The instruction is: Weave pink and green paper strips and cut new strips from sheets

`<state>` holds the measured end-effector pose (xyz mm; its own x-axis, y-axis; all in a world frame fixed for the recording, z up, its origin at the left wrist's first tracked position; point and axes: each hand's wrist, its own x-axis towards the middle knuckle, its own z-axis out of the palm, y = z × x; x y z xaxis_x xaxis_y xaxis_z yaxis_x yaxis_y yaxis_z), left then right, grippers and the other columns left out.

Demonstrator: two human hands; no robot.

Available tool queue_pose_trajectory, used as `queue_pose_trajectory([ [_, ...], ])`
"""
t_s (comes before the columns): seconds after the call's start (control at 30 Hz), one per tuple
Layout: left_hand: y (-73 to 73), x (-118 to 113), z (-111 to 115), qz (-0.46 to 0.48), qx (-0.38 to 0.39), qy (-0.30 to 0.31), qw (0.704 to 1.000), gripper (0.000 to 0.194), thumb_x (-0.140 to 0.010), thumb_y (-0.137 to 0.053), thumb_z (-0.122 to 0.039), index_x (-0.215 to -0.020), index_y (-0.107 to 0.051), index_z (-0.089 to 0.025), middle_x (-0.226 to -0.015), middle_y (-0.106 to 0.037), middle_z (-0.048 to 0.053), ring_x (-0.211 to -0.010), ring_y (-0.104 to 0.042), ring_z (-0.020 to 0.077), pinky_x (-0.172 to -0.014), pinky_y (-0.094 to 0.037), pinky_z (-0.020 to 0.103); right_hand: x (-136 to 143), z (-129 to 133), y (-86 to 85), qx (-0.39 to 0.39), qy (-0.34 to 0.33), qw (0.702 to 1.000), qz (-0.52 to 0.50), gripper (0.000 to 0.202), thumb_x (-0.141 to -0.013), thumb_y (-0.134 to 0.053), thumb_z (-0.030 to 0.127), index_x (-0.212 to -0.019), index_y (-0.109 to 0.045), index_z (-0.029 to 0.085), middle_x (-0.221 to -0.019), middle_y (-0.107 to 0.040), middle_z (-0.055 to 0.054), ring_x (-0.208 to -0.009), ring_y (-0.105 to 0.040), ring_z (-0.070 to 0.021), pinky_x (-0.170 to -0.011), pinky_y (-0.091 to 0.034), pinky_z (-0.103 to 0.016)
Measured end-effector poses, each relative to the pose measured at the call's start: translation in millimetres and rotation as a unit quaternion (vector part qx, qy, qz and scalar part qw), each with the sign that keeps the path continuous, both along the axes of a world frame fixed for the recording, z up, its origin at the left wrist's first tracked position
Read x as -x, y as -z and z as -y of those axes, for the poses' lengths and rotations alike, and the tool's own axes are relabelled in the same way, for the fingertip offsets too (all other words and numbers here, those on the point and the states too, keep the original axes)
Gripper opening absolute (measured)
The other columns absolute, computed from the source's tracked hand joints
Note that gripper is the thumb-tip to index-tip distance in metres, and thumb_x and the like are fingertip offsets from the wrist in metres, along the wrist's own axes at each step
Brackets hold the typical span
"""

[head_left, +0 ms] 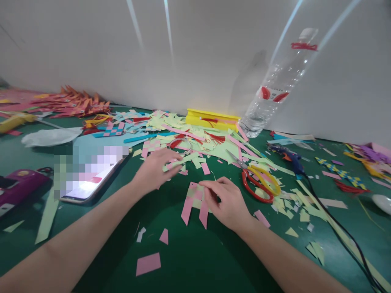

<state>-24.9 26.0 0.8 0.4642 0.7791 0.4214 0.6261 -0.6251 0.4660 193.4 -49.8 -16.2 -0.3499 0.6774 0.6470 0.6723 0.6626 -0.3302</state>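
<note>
My right hand (227, 201) pinches the right edge of a small woven paper piece (193, 199) in pink and pale green, whose two pink ends hang towards me. Part of the weave is hidden behind the fingers. To the left, my left hand (157, 169) reaches over the scraps with finger and thumb apart. A pale green paper strip (187, 158) lies between them; I cannot tell whether they touch it. A ring (180, 145) and red tassels (215, 138) lie just beyond. Beside my right hand rest scissors (261, 183) with red and yellow handles, blades partly open.
At left lie a lit phone (91, 183) and a purple device (23, 191). A clear bottle (275, 89) leans at the wall behind a yellow holder (210, 120). On the right are a blue glue gun (290, 158), its black cord, and paper scraps (304, 215).
</note>
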Motion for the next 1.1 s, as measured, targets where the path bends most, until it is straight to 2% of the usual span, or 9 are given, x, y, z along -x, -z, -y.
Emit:
queue_pose_trajectory([
  [0.07, 0.0, -11, 13, -0.087, -0.006, 0.156, 0.984, 0.03, -0.088, -0.054, -0.043, -0.109, -0.063, -0.022, -0.113, -0.066, 0.007, -0.112, -0.056, 0.0243, -0.101, -0.04, 0.041, -1, 0, -0.7, -0.008, 0.008, 1.0, -0.008, 0.021, -0.089, -0.046, 0.013, -0.096, -0.066, 0.016, -0.054, -0.062, 0.001, -0.049, -0.052, -0.0119, -0.059, -0.046, -0.028],
  [0.1, 0.3, -16, 18, -0.115, -0.006, 0.208, 0.971, 0.037, -0.088, -0.055, -0.047, -0.115, -0.06, -0.022, -0.121, -0.063, 0.008, -0.119, -0.052, 0.0254, -0.104, -0.037, 0.041, -1, -1, -1.1, -0.014, 0.012, 1.0, -0.011, 0.021, -0.089, -0.047, 0.013, -0.096, -0.066, 0.016, -0.055, -0.062, 0.001, -0.05, -0.053, -0.0121, -0.058, -0.046, -0.027],
  [0.13, 0.8, -19, 23, -0.134, 0.0, 0.24, 0.961, 0.045, -0.087, -0.055, -0.05, -0.122, -0.057, -0.021, -0.129, -0.059, 0.009, -0.124, -0.047, 0.0265, -0.107, -0.034, 0.042, -3, -2, -1.6, -0.022, 0.014, 1.0, -0.012, 0.021, -0.089, -0.047, 0.012, -0.097, -0.066, 0.016, -0.055, -0.063, 0.001, -0.049, -0.052, -0.0119, -0.059, -0.046, -0.027],
  [0.2, 1.7, -23, 28, -0.147, 0.014, 0.262, 0.954, 0.058, -0.084, -0.056, -0.056, -0.13, -0.051, -0.022, -0.137, -0.052, 0.011, -0.13, -0.04, 0.0293, -0.108, -0.031, 0.044, -7, -4, -2.7, -0.044, 0.015, 0.999, -0.002, 0.023, -0.089, -0.046, 0.012, -0.1, -0.066, 0.016, -0.055, -0.063, 0.001, -0.047, -0.051, -0.0113, -0.061, -0.047, -0.028],
  [0.33, 1.9, -18, 28, -0.146, 0.058, 0.241, 0.958, 0.07, -0.077, -0.067, -0.052, -0.138, -0.043, -0.028, -0.136, -0.052, 0.011, -0.128, -0.042, 0.0314, -0.103, -0.036, 0.044, -17, -12, -3.9, -0.082, 0.042, 0.996, 0.004, 0.024, -0.088, -0.047, 0.013, -0.099, -0.067, 0.018, -0.06, -0.066, -0.001, -0.048, -0.053, -0.0124, -0.062, -0.048, -0.029],
  [0.5, -0.9, -14, 28, -0.122, 0.139, 0.2, 0.962, 0.084, -0.073, -0.073, -0.041, -0.144, -0.029, -0.036, -0.128, -0.057, 0.006, -0.117, -0.052, 0.0278, -0.091, -0.045, 0.038, -25, -17, -0.9, -0.001, 0.099, 0.994, -0.05, 0.021, -0.088, -0.047, 0.019, -0.095, -0.067, 0.019, -0.058, -0.064, -0.001, -0.055, -0.059, -0.015, -0.054, -0.047, -0.026],
  [0.67, -2.2, -15, 30, -0.091, 0.195, 0.197, 0.957, 0.081, -0.076, -0.072, -0.033, -0.144, -0.028, -0.039, -0.121, -0.06, 0.002, -0.113, -0.054, 0.0235, -0.088, -0.047, 0.033, -27, -17, 1.1, 0.028, 0.104, 0.991, -0.079, 0.021, -0.088, -0.047, 0.02, -0.095, -0.067, 0.019, -0.059, -0.064, 0.0, -0.054, -0.059, -0.0138, -0.054, -0.048, -0.026],
  [0.87, -4.9, -13, 29, -0.096, 0.149, 0.202, 0.963, 0.068, -0.08, -0.067, -0.035, -0.14, -0.037, -0.036, -0.121, -0.06, 0.005, -0.111, -0.055, 0.0254, -0.087, -0.047, 0.035, -27, -17, -1.8, 0.025, 0.1, 0.991, -0.088, 0.021, -0.088, -0.047, 0.019, -0.095, -0.066, 0.018, -0.059, -0.064, 0.0, -0.053, -0.059, -0.0141, -0.054, -0.048, -0.026],
  [1.1, -4.1, -2, 17, -0.074, 0.094, 0.155, 0.981, 0.064, -0.082, -0.064, -0.037, -0.14, -0.036, -0.032, -0.12, -0.061, 0.005, -0.109, -0.057, 0.0238, -0.09, -0.048, 0.035, -27, -17, -2.2, 0.026, 0.095, 0.988, -0.116, 0.021, -0.088, -0.046, 0.018, -0.094, -0.066, 0.017, -0.057, -0.063, 0.0, -0.052, -0.058, -0.0135, -0.054, -0.048, -0.026],
])
